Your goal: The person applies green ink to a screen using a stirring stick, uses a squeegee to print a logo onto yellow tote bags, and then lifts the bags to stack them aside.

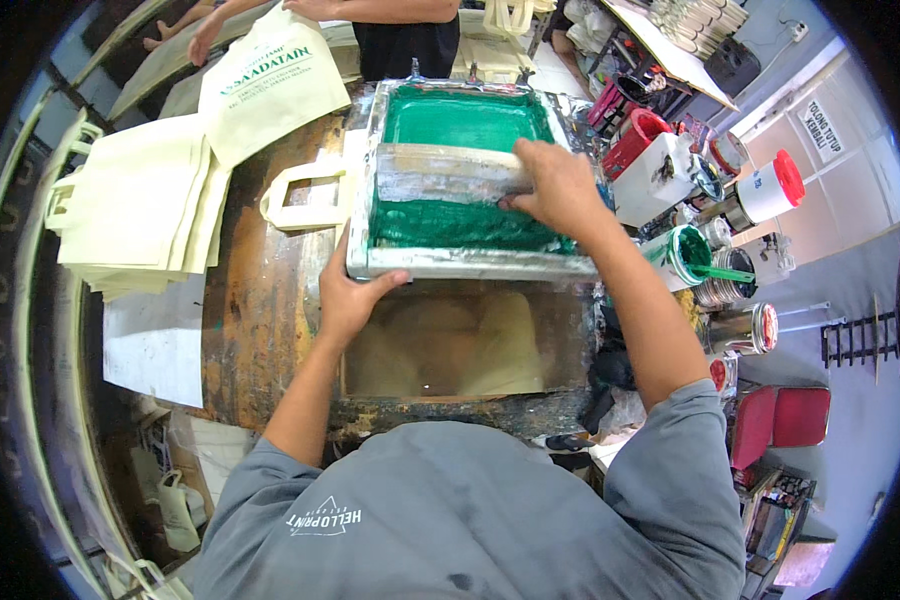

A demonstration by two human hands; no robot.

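A screen printing frame with wet green ink on its mesh lies on the stained worktable. Across the mesh rests a wide, ink-smeared squeegee, with green ink on both sides of it. My right hand grips the squeegee at its right end, thumb toward the far side. At the frame's near left corner, my left hand is closed on the rim, its thumb along the front edge and its other fingers partly hidden. From under the frame's left side sticks out the handle of a cream tote bag; the frame covers the rest.
Left of the frame, a stack of cream tote bags sits on the worktable. Across the table another person's hand is by a green-printed bag. Ink tubs, including an open green one, crowd the right side.
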